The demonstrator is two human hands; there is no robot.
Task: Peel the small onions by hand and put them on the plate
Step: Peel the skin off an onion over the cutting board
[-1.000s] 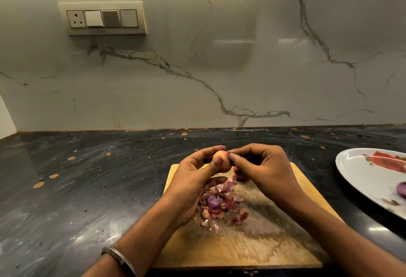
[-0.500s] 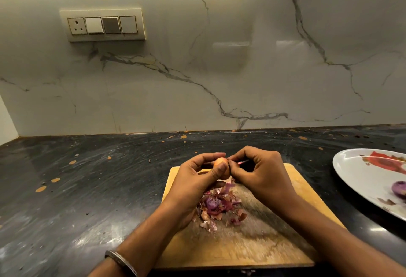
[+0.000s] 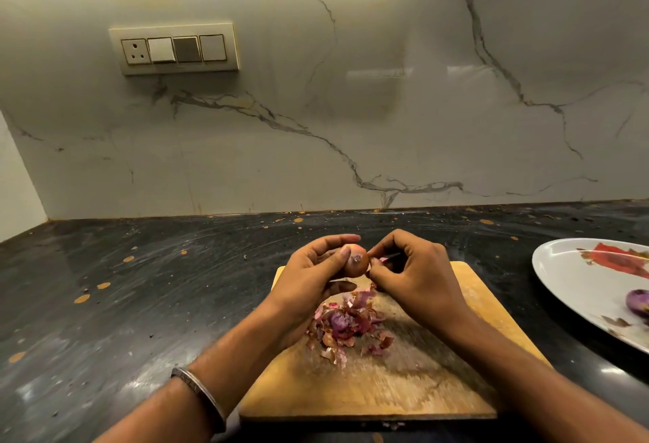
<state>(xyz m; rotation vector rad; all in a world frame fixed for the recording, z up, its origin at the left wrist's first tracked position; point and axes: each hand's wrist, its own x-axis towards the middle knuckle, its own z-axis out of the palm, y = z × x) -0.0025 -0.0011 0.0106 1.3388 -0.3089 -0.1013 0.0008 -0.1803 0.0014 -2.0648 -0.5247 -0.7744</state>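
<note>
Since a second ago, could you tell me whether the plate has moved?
No; the plate still lies right of the cutting board, same gap between them.

A small onion (image 3: 356,264), round and tan-orange with its papery skin mostly on, sits just above the frame's centre, held off the board with a purplish stub end facing the camera. At the right edge of the frame lies a white plate (image 3: 562,277) with a red printed pattern, cut off by the frame. A peeled purple onion (image 3: 638,300) rests on it, near its lower right.
</note>
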